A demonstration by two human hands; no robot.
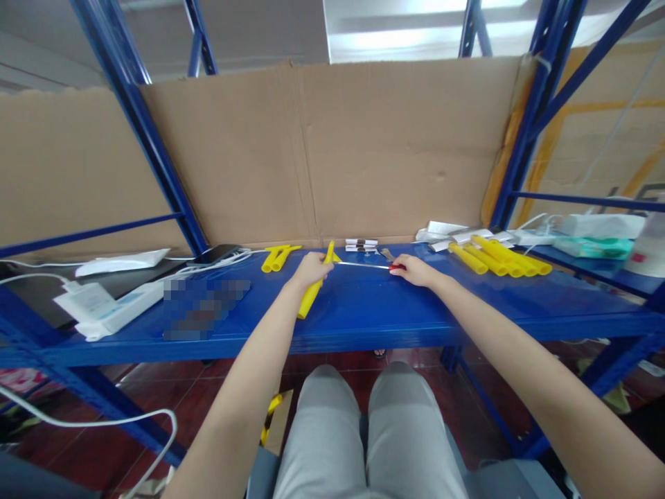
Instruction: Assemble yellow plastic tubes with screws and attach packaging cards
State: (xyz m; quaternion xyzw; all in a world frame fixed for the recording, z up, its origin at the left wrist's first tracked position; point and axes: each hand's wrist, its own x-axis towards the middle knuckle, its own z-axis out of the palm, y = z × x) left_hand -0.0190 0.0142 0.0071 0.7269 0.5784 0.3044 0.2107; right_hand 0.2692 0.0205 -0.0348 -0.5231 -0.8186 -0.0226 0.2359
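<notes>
My left hand (pixel 312 269) is closed around a yellow plastic tool with a tube-like handle (pixel 309 299), its narrow end pointing up and away. My right hand (pixel 413 270) grips the red handle of a screwdriver (pixel 364 265). The screwdriver's thin metal shaft lies level and reaches left to the yellow tool's upper part; my left fingers partly hide where its tip meets it. Behind the shaft are small white packets with dark bands (pixel 361 244). A small metal piece (pixel 386 254) rests close to my right fingers.
Two similar yellow tools (pixel 277 258) lie left of my hands. Several yellow tubes (pixel 499 258) sit at right beside silvery-white pieces (pixel 447 232). A white power strip (pixel 122 310) and cables occupy the left of the blue shelf (pixel 384 315). Cardboard (pixel 395 152) stands behind.
</notes>
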